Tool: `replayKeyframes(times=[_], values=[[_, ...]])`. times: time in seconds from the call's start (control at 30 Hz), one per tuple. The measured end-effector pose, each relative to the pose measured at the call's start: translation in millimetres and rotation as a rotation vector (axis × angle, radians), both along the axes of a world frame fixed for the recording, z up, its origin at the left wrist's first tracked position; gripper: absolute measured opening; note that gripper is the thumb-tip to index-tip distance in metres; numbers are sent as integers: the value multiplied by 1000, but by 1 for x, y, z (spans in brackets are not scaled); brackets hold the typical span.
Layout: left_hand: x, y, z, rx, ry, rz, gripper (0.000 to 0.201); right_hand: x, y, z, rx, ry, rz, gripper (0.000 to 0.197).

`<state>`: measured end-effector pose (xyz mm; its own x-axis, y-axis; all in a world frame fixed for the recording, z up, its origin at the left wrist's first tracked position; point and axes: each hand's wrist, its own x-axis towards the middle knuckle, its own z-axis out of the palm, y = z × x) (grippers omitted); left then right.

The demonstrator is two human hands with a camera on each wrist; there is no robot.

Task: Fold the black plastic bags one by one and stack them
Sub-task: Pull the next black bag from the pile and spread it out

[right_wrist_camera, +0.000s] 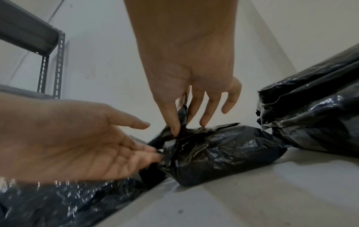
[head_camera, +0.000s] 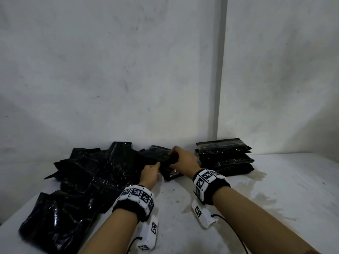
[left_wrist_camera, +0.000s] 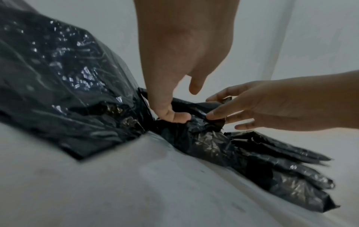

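A crumpled black plastic bag (head_camera: 169,173) (left_wrist_camera: 204,138) (right_wrist_camera: 223,150) lies on the white table (head_camera: 183,217) between my hands. My right hand (head_camera: 180,158) (right_wrist_camera: 179,124) reaches down from above and pinches a raised flap of it between thumb and forefinger, its other fingers spread. From the left, my left hand (head_camera: 152,170) (left_wrist_camera: 170,110) lays its fingertips against the bag's near end, thumb held apart. A loose heap of unfolded black bags (head_camera: 82,180) (left_wrist_camera: 58,84) spreads to the left. To the right, against the wall, stands a stack of folded bags (head_camera: 224,156) (right_wrist_camera: 314,115).
A white wall runs close behind the table. The right wrist view shows a grey metal shelf rack (right_wrist_camera: 48,53) off to the left. A damp stain (head_camera: 256,197) marks the tabletop on the right. The heap reaches the table's front left edge.
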<state>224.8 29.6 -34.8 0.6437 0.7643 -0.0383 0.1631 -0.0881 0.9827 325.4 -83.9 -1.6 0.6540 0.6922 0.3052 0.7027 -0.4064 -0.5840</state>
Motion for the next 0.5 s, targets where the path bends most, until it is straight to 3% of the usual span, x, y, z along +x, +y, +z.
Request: replayKeyframes(times=[0.13,0.3,0.4,0.47,0.5], values=[[1,-21,14,-302,-176,13,33,-7,-7,6,265,132,79,45],[-15,-33,35,-490,-288,-40,67,-28,-20,21,238,155,267,16],[-33,-42,51,-483,-319,-166,49,-47,-33,35,122,202,339,20],[-47,-46,60,-363,-276,-157,29,-58,-45,45,34,212,390,17],[-53,-47,63,-310,-253,-151,29,-62,-53,51,53,245,402,17]])
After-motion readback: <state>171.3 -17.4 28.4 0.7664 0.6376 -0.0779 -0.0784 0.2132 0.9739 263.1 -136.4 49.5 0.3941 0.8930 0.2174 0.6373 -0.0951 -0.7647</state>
